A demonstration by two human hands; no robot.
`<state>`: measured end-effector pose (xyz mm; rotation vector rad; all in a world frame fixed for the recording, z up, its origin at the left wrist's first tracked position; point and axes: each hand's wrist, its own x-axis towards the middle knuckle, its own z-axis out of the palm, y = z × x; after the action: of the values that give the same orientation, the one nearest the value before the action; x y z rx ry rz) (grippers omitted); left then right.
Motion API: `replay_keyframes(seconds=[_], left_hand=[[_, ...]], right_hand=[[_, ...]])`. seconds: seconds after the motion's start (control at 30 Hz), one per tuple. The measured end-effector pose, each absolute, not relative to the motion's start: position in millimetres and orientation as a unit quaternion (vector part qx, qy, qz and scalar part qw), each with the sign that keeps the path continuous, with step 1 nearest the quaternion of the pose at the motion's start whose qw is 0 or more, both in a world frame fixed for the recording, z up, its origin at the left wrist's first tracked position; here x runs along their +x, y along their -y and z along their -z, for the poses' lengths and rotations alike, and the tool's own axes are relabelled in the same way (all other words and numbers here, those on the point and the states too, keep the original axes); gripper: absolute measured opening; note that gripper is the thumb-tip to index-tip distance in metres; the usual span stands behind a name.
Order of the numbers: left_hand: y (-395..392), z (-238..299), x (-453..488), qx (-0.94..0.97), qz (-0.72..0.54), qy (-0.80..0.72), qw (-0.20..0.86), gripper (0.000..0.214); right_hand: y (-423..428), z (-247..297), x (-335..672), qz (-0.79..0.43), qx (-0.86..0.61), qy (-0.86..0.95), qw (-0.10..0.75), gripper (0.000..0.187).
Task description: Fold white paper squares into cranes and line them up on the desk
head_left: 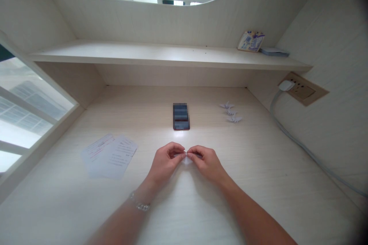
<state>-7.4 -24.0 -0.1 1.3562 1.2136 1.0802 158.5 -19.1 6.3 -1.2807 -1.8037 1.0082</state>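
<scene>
Both of my hands meet near the middle of the desk, fingertips almost touching. Between them is a small folded piece of white paper [187,159], mostly hidden by the fingers. My left hand [167,160] pinches its left side with thumb and forefinger, and my right hand [207,162] pinches the right side. Just beyond the hands lies a phone [181,116] with its screen blurred out. Further right, three small white paper cranes [230,112] stand close together in a column. A bracelet [140,204] circles my left wrist.
Sheets of paper with writing [112,157] overlap on the left of the desk [161,218]. A shelf [161,53] runs along the back, holding a colourful packet [251,41] and a flat stack [274,52]. At right, a grey cable [304,147] drops from a wall socket [304,89].
</scene>
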Motion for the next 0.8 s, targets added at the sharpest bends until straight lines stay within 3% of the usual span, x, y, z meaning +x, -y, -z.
replay_keyframes(seconds=[0.4, 0.8], left_hand=[[22.5, -0.4, -8.3, 0.545, -0.459, -0.506, 0.486, 0.015], [21.7, 2.0, -10.6, 0.579, -0.439, -0.495, 0.477, 0.014]], right_hand=[[18.2, -5.0, 157.6, -0.438, -0.487, 0.671, 0.349, 0.016], [18.4, -4.9, 161.7, -0.366, -0.476, 0.727, 0.334, 0.016]])
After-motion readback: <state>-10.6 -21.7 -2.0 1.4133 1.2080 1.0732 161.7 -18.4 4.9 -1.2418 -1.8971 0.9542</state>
